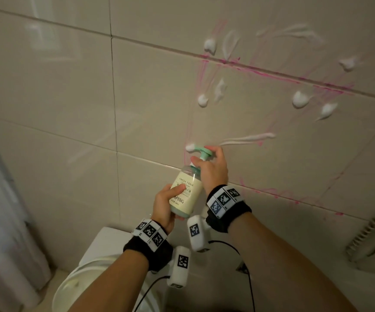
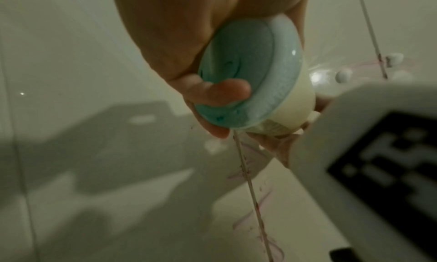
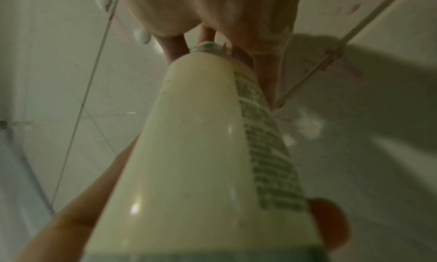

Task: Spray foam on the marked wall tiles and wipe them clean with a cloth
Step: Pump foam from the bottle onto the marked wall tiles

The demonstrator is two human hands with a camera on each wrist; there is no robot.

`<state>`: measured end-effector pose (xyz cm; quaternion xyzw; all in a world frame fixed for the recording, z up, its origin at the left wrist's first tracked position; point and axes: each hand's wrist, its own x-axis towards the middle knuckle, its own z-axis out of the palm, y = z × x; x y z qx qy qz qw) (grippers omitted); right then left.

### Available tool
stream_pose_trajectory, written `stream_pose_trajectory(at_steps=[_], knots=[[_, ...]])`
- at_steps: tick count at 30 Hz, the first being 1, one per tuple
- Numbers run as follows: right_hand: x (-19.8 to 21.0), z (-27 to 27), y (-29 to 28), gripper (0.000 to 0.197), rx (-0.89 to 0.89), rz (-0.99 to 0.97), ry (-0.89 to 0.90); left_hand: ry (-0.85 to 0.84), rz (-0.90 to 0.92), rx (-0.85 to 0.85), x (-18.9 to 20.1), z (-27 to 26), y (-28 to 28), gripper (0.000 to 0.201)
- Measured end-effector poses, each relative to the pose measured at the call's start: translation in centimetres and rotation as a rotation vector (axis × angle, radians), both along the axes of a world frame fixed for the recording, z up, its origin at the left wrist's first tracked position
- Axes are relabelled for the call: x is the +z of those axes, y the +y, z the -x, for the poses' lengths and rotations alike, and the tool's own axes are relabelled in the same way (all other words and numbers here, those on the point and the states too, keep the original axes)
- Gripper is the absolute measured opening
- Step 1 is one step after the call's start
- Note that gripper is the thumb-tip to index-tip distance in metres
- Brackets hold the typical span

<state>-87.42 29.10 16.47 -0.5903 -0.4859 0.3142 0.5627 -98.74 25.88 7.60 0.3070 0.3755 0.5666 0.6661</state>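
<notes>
Our L hand (image 1: 166, 204) curls round the foam bottle (image 1: 185, 194) base; R hand (image 1: 212, 168) fingers hook its pump (image 1: 203, 152) (light, slick plastic, we'd grip mid-body).

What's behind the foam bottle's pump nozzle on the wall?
A fresh foam blob sits at the pump nozzle tip on the pink-marked tile. The right hand covers the tile behind the pump.

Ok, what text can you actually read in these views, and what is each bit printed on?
"FRESH FOAM": top of the label on the foam bottle.
"APING": larger print lower on the same label, its start hidden by the left hand.
Small lines between and below those: too small to read.
Back label in the right wrist view: blurred, unreadable.
Wrist bands: coded square markers, no words.
</notes>
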Motion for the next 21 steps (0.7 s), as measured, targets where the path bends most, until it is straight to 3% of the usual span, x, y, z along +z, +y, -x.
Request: stream_pose_trajectory(at_steps=[3, 7, 13, 21], knots=[[-0.9, -1.2, -0.5, 0.033, -0.008, 0.016, 0.073, 0.053, 0.003, -0.042, -0.4, -0.4, 0.0, 0.074], [-1.8, -2.2, -1.1, 0.040, 0.007, -0.022, 0.107, 0.093, 0.000, -0.081, -0.9, -0.7, 0.1, 0.088], [-3.8, -3.9, -2.4, 0.056, 0.008, -0.084, 0.239, 0.120, 0.016, -0.140, -1.2, -1.9, -0.3, 0.078], [-5.2, -5.5, -2.8, 0.055, -0.075, -0.035, 0.396, 0.152, 0.058, -0.165, -2.0, -3.7, -0.5, 0.075]])
